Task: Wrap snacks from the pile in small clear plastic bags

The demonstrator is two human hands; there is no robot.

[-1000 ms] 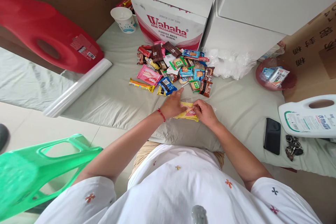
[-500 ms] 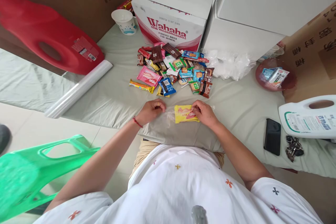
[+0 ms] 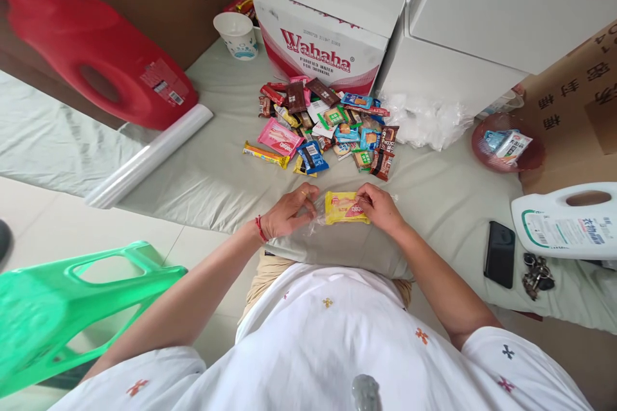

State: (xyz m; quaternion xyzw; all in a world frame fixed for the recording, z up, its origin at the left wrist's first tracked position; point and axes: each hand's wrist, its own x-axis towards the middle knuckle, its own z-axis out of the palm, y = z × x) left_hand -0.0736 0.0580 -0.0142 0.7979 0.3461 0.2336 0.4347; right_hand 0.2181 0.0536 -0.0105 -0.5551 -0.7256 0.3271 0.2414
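A yellow wafer packet point(image 3: 341, 207) lies flat on the greenish sheet in front of me, with clear plastic film point(image 3: 317, 221) around it. My right hand point(image 3: 384, 207) is closed in a pinch over the packet's right end. Just left of the packet, my left hand point(image 3: 292, 210) has its thumb and fingers apart, close to the loose end of the film. Whether the left fingertips touch the film I cannot tell. Beyond both hands is a pile of small wrapped snacks, among them a pink wafer packet point(image 3: 280, 137) and a blue packet point(image 3: 312, 158).
A clear film roll point(image 3: 152, 155) and red jug point(image 3: 103, 54) lie left; a green stool point(image 3: 91, 295) stands below. A Wahaha box point(image 3: 318, 45) and paper cup point(image 3: 237, 35) stand behind. Clear bags point(image 3: 424, 119), a reddish bowl point(image 3: 482, 148), white jug point(image 3: 569, 218), phone point(image 3: 500, 253) and keys point(image 3: 538, 276) are right.
My left hand has spread its fingers from a pinch and shifted slightly right. My right hand keeps its place at the packet's right end. The whole view has shifted a little.
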